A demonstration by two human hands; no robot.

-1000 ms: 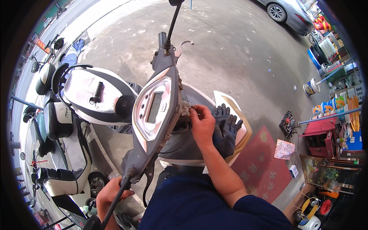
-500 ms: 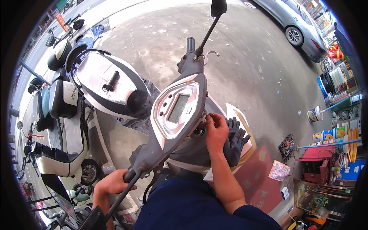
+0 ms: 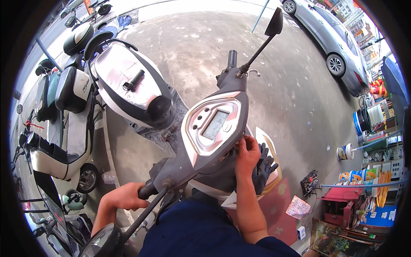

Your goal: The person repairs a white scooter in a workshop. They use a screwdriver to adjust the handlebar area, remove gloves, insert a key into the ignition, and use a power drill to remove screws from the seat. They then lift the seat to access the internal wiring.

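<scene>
An electric scooter's handlebar cover (image 3: 171,173) stretches before me, with a small grey display (image 3: 215,124) in a silver-and-pink panel. My left hand (image 3: 124,196) is wrapped around the black handlebar grip (image 3: 148,189) at the lower left. Bent fingers of my right hand (image 3: 247,157) pinch at the edge under the display panel; whatever they hold is hidden. Beside that wrist, dark work gloves (image 3: 264,169) lie on the scooter's front body. The far grip (image 3: 232,59) and a mirror (image 3: 275,22) on its stem point away from me.
A white scooter seat (image 3: 117,70) with a black handle-like part (image 3: 136,79) on it stands at the left. More scooters (image 3: 55,160) are parked beyond. A silver car (image 3: 327,38) is at the far right. Tools, a red cabinet (image 3: 338,200) and a white bucket (image 3: 343,152) line the right.
My view has shifted, so the scooter sits farther right and lower. Both hands keep their places, the left on the grip and the right at the panel's edge.
</scene>
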